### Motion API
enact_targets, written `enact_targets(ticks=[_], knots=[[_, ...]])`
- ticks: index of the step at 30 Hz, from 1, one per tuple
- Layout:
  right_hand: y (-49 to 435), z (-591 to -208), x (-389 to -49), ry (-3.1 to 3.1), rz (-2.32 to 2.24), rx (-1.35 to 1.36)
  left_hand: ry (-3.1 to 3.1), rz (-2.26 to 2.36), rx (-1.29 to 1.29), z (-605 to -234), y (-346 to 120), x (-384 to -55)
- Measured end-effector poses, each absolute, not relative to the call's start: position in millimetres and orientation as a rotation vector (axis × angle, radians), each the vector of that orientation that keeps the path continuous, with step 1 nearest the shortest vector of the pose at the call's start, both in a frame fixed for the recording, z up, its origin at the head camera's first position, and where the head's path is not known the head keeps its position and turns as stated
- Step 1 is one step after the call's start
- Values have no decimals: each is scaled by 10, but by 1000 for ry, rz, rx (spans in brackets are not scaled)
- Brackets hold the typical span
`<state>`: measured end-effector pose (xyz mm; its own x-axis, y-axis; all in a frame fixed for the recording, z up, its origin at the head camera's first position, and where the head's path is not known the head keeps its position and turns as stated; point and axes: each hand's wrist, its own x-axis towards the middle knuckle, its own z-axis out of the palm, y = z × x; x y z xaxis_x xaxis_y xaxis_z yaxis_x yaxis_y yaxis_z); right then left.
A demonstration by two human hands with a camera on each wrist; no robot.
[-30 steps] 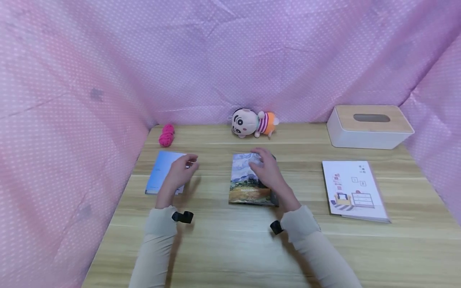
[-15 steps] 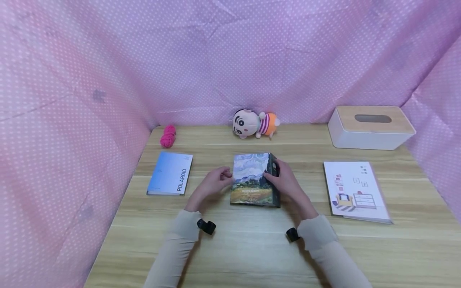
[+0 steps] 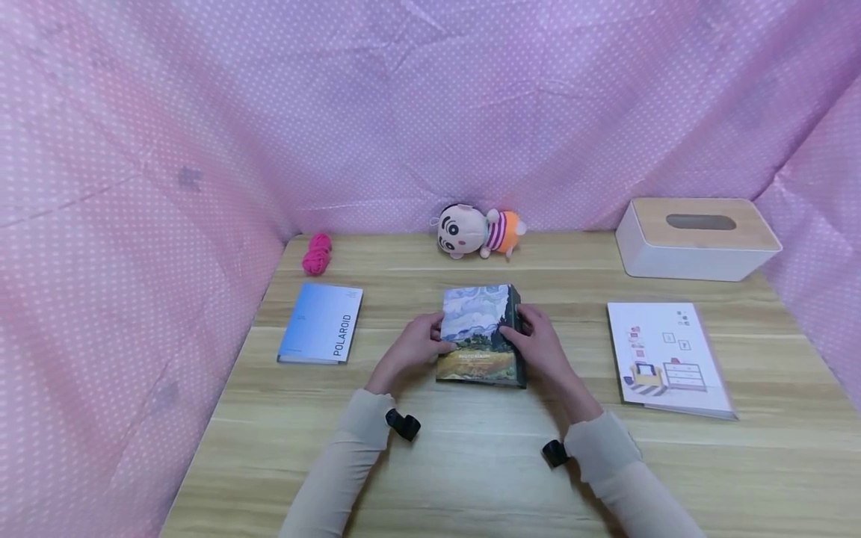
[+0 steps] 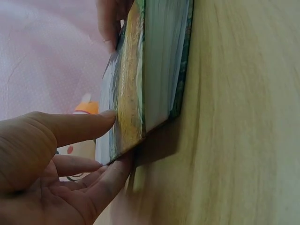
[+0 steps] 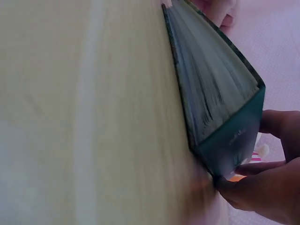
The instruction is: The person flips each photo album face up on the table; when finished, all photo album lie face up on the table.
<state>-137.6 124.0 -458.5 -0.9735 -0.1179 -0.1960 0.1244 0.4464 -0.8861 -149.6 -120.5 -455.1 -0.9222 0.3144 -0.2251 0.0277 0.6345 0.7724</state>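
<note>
A thick photo album (image 3: 474,325) with a painted landscape on its cover lies in the middle of the table between both hands. My left hand (image 3: 418,341) pinches its left edge, and in the left wrist view the thumb (image 4: 89,127) presses on the painted cover (image 4: 129,89) while fingers reach under the cover's edge. On the opposite side my right hand (image 3: 538,342) grips the dark green spine (image 5: 236,133), thumb on the cover and fingers along the spine. White page edges (image 5: 211,70) show between the covers.
A blue Polaroid album (image 3: 316,323) lies to the left, below pink yarn (image 3: 317,254). At the back rests a plush doll (image 3: 479,231). On the right are a white illustrated album (image 3: 662,355) and a tissue box (image 3: 696,254). Pink dotted cloth (image 3: 430,112) surrounds the table.
My left hand has moved right from over the blue album to the painted album's left edge and taken hold. My right hand has come down from above the cover and grips the spine.
</note>
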Motion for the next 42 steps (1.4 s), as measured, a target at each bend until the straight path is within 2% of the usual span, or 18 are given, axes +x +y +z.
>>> enact_targets(ticks=[11, 22, 34, 42], knots=[[1254, -4618, -1338, 2398, -1631, 52, 2521, 1140, 333, -4548, -1206, -1554], [1298, -4503, -1363, 2337, -1657, 68, 2513, 1125, 275, -4520, -1146, -1566], [1324, -4321, -1386, 2281, -1720, 56, 2590, 1050, 352, -4472, -1010, -1573], [1318, -4257, -1404, 2264, -1770, 123, 2502, 1070, 280, -4439, -917, -1527]])
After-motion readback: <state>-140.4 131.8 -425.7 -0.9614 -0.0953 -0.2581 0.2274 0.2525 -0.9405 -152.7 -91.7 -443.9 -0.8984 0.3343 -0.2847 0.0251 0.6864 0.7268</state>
